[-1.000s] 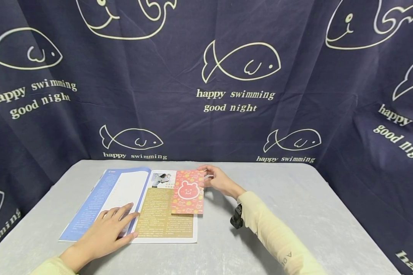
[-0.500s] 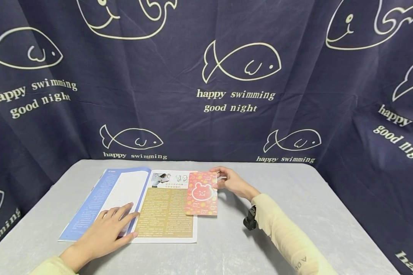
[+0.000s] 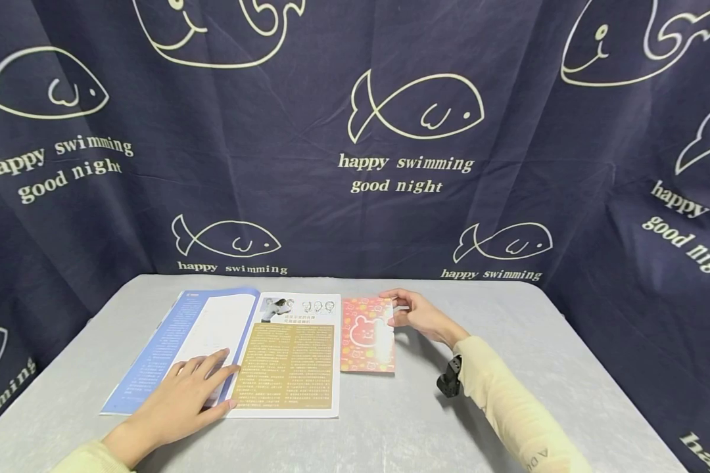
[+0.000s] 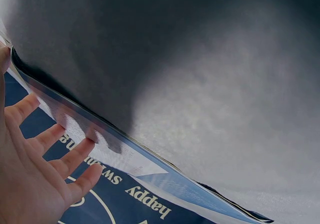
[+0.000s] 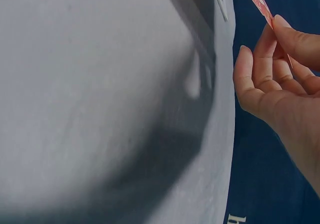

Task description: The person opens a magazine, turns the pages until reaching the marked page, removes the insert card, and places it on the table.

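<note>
An open magazine lies on the table, its left page blue and white, its right page brown with text and small pictures. My left hand rests flat on it across the lower left page, fingers spread near the fold; the left wrist view has these fingers over the magazine's page. At the magazine's right edge is a thin pink booklet with a bear face. My right hand pinches its upper right edge. In the right wrist view, thumb and fingers hold the booklet, seen nearly edge-on.
The grey table reaches back to a dark blue curtain printed with fish and words. A black wrist device sits at the right sleeve and casts a shadow on the table.
My right hand has carried the pink booklet rightward, from over the magazine's right page to beside its edge, uncovering the pictures and text there. The left hand has stayed put.
</note>
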`<state>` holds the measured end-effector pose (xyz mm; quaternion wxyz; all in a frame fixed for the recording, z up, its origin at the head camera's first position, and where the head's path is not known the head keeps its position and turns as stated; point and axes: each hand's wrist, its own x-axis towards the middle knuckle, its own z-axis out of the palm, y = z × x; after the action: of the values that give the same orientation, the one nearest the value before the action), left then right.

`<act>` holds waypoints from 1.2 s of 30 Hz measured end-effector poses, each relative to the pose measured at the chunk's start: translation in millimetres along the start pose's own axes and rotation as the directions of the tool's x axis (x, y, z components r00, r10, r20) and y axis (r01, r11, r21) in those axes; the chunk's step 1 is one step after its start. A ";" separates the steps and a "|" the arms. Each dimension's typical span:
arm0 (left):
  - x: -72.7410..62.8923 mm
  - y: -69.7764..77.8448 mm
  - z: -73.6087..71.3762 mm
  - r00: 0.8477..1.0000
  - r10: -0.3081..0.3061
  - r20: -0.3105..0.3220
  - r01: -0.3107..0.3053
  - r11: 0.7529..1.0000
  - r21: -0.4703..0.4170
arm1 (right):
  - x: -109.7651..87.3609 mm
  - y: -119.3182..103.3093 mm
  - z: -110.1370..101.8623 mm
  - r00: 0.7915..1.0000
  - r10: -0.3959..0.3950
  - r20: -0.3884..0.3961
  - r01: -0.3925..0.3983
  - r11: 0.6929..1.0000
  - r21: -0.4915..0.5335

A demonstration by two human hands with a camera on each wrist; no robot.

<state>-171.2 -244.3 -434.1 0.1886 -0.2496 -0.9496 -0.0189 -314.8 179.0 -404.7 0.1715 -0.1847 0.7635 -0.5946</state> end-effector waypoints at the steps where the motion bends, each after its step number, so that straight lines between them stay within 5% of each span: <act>1: 0.2 0.0 0.0 1.000 -0.001 0.003 0.001 1.000 -0.001 | -1.2 0.5 -1.7 1.000 0.001 0.003 -0.001 1.000 -0.004; 20: -0.5 1.4 -1.1 1.000 0.007 -0.002 -0.007 1.000 0.003 | -10.1 13.1 -12.4 0.998 0.069 0.014 -0.069 0.997 0.046; 36: -0.1 -1.8 2.4 1.000 0.003 0.005 -0.003 1.000 0.004 | -12.7 17.8 -15.2 0.986 0.156 -0.061 -0.155 0.988 0.026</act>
<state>-172.8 -245.7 -436.3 0.1867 -0.2507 -0.9497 -0.0163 -312.4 202.0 -417.8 0.1951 -0.1039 0.7742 -0.5932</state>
